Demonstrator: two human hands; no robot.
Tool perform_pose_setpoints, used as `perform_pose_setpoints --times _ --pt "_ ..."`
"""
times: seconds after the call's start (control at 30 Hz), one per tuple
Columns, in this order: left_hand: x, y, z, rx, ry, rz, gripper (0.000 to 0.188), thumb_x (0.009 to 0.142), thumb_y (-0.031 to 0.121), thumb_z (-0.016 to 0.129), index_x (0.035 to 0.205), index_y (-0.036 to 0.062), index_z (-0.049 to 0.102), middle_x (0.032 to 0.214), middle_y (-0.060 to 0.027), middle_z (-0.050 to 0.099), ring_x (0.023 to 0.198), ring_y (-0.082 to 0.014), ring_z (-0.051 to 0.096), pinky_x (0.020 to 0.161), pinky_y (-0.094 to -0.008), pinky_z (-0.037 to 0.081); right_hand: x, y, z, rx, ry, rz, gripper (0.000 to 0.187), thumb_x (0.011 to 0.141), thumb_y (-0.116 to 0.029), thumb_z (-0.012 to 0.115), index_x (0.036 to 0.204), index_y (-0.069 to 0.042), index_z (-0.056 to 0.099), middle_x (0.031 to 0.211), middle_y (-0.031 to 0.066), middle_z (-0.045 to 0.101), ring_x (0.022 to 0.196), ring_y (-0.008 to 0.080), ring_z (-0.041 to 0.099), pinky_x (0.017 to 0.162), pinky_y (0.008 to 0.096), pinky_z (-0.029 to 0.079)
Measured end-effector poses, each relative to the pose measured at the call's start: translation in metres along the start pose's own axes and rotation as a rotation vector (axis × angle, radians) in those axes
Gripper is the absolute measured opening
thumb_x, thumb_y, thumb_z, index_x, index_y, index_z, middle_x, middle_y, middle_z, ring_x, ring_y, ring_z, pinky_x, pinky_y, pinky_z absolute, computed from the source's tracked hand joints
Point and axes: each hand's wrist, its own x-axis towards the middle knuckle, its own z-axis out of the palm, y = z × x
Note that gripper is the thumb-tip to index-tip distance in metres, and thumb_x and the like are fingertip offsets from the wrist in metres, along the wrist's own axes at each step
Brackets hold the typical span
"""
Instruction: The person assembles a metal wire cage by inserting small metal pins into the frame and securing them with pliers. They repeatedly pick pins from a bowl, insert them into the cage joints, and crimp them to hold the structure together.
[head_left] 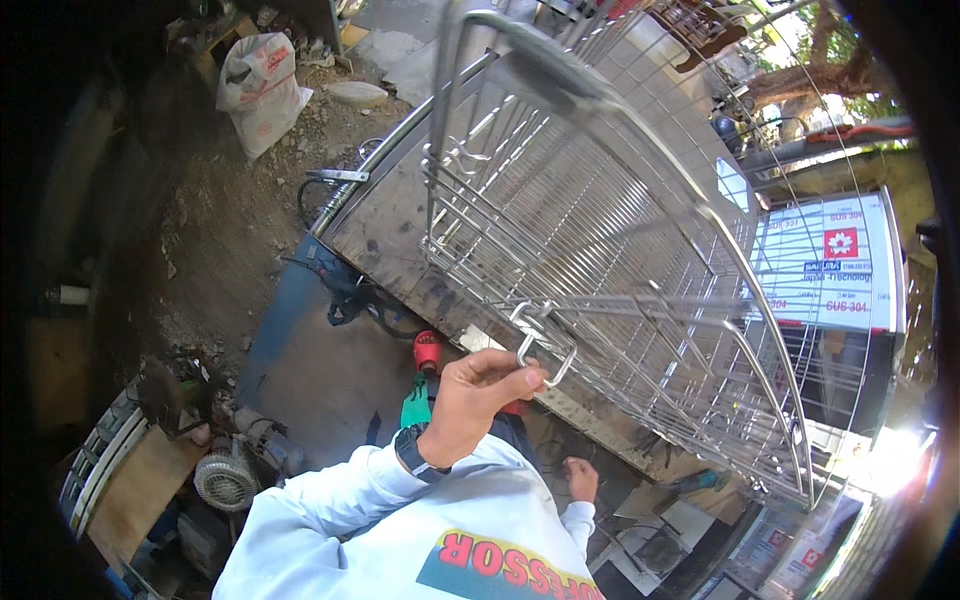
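Wire basket [600,240], one: on tabletop [375,225], which apparently bears its weight. Metal loop [572,360], one: at basket's near edge, pinched in left hand [490,390], thumb against fingers, seemingly for fine control. Right hand [580,479]: lowered, apart from basket; cannot tell whether holding anything.

Before you, a wire basket [600,225] rests on the workbench [378,228], while to your left a sack [263,90] sits on the ground [205,235] beyond an electric motor [225,481].
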Motion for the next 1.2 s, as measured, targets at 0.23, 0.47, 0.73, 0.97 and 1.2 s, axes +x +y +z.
perform_pose_setpoints --times 0.23,0.47,0.73,0.97,1.2 --pt "0.006 -0.012 -0.009 -0.189 -0.133 0.007 0.019 0.094 0.002 0.079 0.111 -0.004 0.073 0.106 -0.0091 0.077 0.098 -0.0116 0.072 0.087 -0.0246 0.057 -0.041 0.052 -0.001 -0.696 -0.296 0.021 0.033 0.099 -0.016 0.056 0.126 -0.006 0.072 0.12 0.0204 0.074 0.11 0.0373 0.071 0.096 0.0459 0.055" --pt "0.029 -0.013 -0.031 0.076 -0.13 -0.004 0.019 0.095 0.009 0.08 0.11 -0.002 0.075 0.101 -0.0049 0.078 0.094 -0.008 0.071 0.084 -0.0229 0.056 -0.058 -0.004 -0.014 -0.67 -0.278 -0.142 0.033 0.1 -0.016 0.056 0.129 -0.004 0.069 0.116 0.0197 0.075 0.102 0.0367 0.073 0.094 0.0455 0.055" --pt "0.062 -0.011 -0.04 0.268 0.022 0.035 0.017 0.097 0.015 0.077 0.1 -0.0012 0.077 0.088 -0.0028 0.074 0.081 -0.0058 0.063 0.071 -0.0236 0.05 -0.031 -0.087 0.026 -0.099 -0.163 0.147 0.033 0.101 -0.029 0.067 0.114 -0.001 0.075 0.102 0.0106 0.078 0.09 0.0177 0.071 0.083 0.0321 0.054" --pt "0.12 0.048 -0.137 0.502 0.442 0.538 0.018 0.103 0.02 0.06 0.097 0.0054 0.067 0.092 -0.0046 0.067 0.083 -0.0149 0.062 0.077 -0.0324 0.051 -0.029 -0.069 -0.026 0.338 0.51 0.046 0.026 0.102 -0.029 0.067 0.104 -0.004 0.075 0.096 0.0076 0.077 0.083 0.014 0.071 0.07 0.0285 0.055" --pt "0.127 0.203 -0.065 0.16 -0.085 0.601 0.064 0.112 0.049 0.037 0.152 -0.0008 0.047 0.148 -0.0207 0.056 0.138 -0.0307 0.054 0.114 -0.0419 0.046 0.033 -0.082 -0.169 1.075 0.708 -0.321 0.037 0.103 -0.03 0.067 0.12 0.002 0.069 0.107 0.0129 0.076 0.096 0.0236 0.075 0.084 0.0364 0.06"
